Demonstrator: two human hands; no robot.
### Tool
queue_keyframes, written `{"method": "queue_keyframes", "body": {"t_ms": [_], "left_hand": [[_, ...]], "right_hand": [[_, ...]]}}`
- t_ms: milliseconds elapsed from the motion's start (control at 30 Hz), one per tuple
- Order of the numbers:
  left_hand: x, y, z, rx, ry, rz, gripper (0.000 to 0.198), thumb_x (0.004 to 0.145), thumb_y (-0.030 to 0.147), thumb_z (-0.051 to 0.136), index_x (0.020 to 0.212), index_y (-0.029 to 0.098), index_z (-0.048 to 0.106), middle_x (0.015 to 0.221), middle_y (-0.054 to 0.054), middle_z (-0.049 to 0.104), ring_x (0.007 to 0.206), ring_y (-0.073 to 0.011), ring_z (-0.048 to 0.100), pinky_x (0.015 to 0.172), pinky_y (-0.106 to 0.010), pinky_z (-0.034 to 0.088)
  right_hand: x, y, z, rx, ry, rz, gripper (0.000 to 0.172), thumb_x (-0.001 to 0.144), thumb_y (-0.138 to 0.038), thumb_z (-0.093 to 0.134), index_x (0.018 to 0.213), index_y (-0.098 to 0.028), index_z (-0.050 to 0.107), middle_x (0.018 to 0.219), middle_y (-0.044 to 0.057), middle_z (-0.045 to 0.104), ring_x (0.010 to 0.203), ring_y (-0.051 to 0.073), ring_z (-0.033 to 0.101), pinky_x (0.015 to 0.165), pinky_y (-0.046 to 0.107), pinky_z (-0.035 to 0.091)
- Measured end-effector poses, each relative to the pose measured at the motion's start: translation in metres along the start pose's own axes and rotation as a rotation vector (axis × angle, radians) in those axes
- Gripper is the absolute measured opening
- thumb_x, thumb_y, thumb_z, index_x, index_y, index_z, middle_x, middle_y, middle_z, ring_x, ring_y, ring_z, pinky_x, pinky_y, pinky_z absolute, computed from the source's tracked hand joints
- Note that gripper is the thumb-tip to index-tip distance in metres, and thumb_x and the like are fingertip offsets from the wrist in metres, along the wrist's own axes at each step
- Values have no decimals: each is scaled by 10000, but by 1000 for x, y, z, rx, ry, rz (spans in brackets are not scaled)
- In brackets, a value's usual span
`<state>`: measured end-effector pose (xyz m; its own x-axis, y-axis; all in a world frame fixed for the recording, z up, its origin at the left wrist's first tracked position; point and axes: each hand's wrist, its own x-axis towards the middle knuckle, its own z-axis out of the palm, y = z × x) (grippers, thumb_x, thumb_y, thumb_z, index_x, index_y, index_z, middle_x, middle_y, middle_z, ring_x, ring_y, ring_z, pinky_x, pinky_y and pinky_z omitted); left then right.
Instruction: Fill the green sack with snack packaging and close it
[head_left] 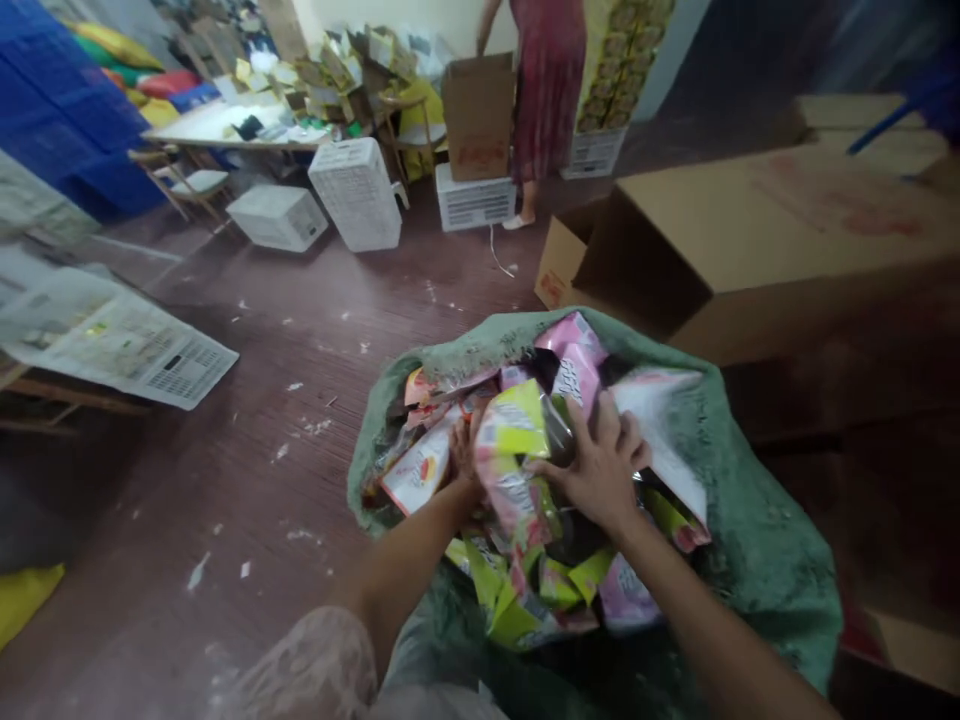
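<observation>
A green woven sack (757, 520) stands in front of me with its mouth wide. It is stuffed with crumpled, glossy printed packaging in pink, lime green and white. My left hand (465, 450) reaches into the left side of the pile, against a lime-and-pink package (514, 470) that partly hides its fingers; those that show look stretched out. On the right, my right hand (604, 465) lies over the pile with its fingers spread, touching the packaging. A white package with an orange print (421, 468) is left of my left hand. A pink package (577, 365) sticks up at the far rim.
A large open carton (795, 220) lies to the right, close to the sack. Another person (551, 90) stands at the back beside an upright carton (480, 120). White crates (356, 195) stand on the scrap-littered floor (300, 330). A table (232, 125) is behind them.
</observation>
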<state>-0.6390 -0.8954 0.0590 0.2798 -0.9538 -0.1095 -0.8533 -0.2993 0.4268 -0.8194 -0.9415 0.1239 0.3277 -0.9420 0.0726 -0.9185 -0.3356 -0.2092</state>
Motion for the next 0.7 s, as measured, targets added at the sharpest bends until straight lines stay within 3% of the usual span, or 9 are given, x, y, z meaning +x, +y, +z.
{"method": "queue_keyframes", "body": {"t_ms": [100,167,267,333,400,433,533,633,700], "left_hand": [[-17,17,-13,-51,-13,81,749,787,478,571,1465,247,354,1556,-111,241,1322,-440,268,1086,-625,198],[-27,24,-33,-142,-69,150,806,760,519,585,1479,271,316,1571,-96,210,1337,-428,253,1078,-636,202],[-32,18,-82,-371,-48,255,570,815,402,536,1365,261,487,1504,-74,360,1326,-300,351,1094,-495,286],[-27,5,-119,-439,110,186,322,862,323,454,1085,206,655,1277,-87,575,1170,-210,512,1012,-358,390],[-11,-14,-150,-301,262,-23,321,904,335,383,852,178,659,971,-84,667,945,-181,599,874,-303,449],[0,-23,-160,-170,271,-107,346,913,368,376,822,176,650,901,-78,671,902,-185,607,841,-300,450],[38,-52,-168,167,100,-251,400,913,451,381,908,167,663,956,-106,691,966,-231,623,822,-318,449],[61,-78,-154,268,-31,-364,389,867,426,476,1045,129,652,1051,-179,680,983,-286,640,763,-340,472],[65,-92,-143,283,-73,-381,380,815,397,567,1090,147,644,1055,-170,686,959,-281,653,733,-318,477]], "right_hand": [[7,4,0,-82,-39,49,801,786,-638,480,1481,-292,286,1581,128,61,1350,511,125,973,692,211],[8,15,3,-120,-27,71,759,813,-578,453,1488,-277,279,1581,127,69,1354,499,138,980,689,216],[9,27,6,-136,7,107,692,842,-491,400,1484,-253,303,1579,121,103,1355,485,159,988,684,226],[8,29,8,-127,18,116,671,849,-448,373,1482,-235,311,1576,124,129,1362,478,155,994,684,225],[7,28,11,-119,28,121,679,843,-429,368,1484,-213,309,1576,127,138,1374,472,136,1012,679,210],[7,26,12,-116,30,126,689,837,-427,371,1486,-203,306,1577,126,134,1381,468,123,1023,675,200],[6,23,16,-103,29,142,715,814,-418,392,1485,-184,308,1583,117,114,1399,454,86,1050,654,183],[6,24,18,-94,48,137,701,810,-395,387,1476,-186,325,1581,121,135,1404,443,89,1050,658,180],[6,26,20,-84,65,134,687,816,-395,376,1473,-200,333,1576,120,162,1402,440,100,1045,666,184]]}}
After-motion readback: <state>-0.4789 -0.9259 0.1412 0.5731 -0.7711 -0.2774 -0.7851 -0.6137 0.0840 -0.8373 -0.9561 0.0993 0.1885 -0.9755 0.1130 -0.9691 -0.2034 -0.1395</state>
